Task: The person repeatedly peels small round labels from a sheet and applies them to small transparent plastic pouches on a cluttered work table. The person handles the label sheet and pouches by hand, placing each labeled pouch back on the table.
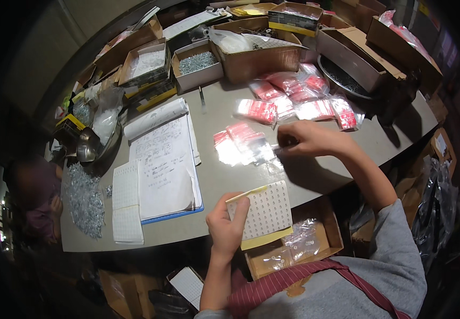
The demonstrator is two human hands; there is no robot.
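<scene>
My left hand [229, 220] is closed on a sheet of small printed stickers [266, 210] with a yellow backing, thumb across its upper left corner. The sheet is tilted over the table's near edge. My right hand [307, 139] has its fingers curled and pinched at the right edge of a loose pile of small clear plastic bags [240, 142] with red print. It seems to grip the clear end of a small plastic bag [275, 148]; the fingertips are partly hidden. Beyond it lie several bundles of similar red-printed bags [294, 95].
An open cardboard drawer [324, 239] with clear bags sits below the near edge. Left are a clipboard [163, 159], more sticker sheets [126, 204] and a heap of screws [84, 199]. Cartons, including a box of hardware [197, 63], line the back. Another person [36, 199] is at far left.
</scene>
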